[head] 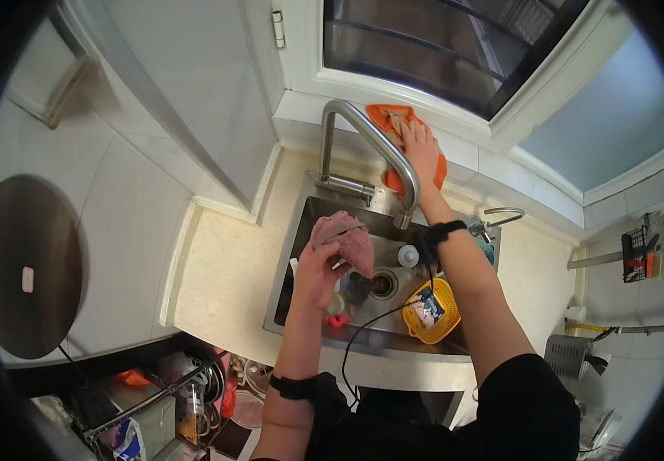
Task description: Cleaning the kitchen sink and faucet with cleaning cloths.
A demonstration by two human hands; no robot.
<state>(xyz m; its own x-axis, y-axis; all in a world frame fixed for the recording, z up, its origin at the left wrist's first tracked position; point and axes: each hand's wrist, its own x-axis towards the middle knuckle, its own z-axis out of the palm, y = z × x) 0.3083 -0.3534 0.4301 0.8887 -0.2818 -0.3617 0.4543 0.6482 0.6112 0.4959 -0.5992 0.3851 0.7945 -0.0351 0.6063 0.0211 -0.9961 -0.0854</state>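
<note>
My left hand (318, 276) grips a bunched pink terry cloth (350, 245) above the left half of a stainless steel sink (286, 276). Out at the window ledge, my right hand (421, 150) lies on an orange cloth (438, 173) that drapes from the tiled ledge towards the counter. Its fingers rest across a beige patch of that cloth. A tall bent metal faucet (366, 129) arches between my two hands. In the basin stands a white-capped bottle (407, 256), near the drain strainer (383, 284). A yellow plastic basket (451, 322) with a printed packet (428, 308) sits at the front right.
A smaller curved tap (504, 216) rises at the sink's right corner. The window frame (401, 89) borders the ledge. A black cable (348, 351) hangs across the sink front. Pale counter (222, 271) extends left, with a crowded rack (136, 409) below. A wire caddy (634, 253) hangs on the right wall.
</note>
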